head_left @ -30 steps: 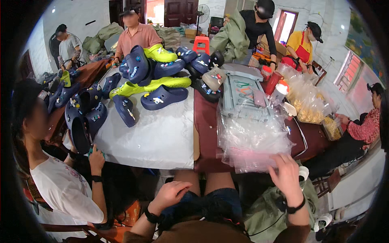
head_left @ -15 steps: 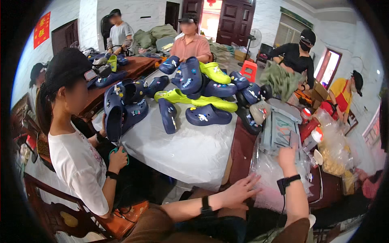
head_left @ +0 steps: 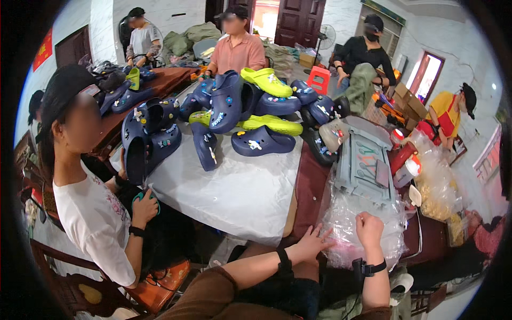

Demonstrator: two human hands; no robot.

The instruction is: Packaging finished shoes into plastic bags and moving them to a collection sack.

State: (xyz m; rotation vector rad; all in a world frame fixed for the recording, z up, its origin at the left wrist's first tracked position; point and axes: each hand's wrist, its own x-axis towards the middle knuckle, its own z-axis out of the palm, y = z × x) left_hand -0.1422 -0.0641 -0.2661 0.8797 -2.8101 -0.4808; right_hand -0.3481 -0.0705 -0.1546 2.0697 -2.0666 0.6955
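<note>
At the desk's near edge the right hand (head_left: 369, 228) is clenched on the clear plastic bags (head_left: 362, 213), while the left hand (head_left: 309, 244), fingers spread and released, rests just beside them.

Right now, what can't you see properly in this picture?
Head view:
- Inside the clear plastic bags: crinkled film blurs it.
- Right hand: fingers curled into the plastic, grip hidden.
- Left hand: its palm faces down, underside hidden.
- Small charms on the navy clogs: too small.
</note>
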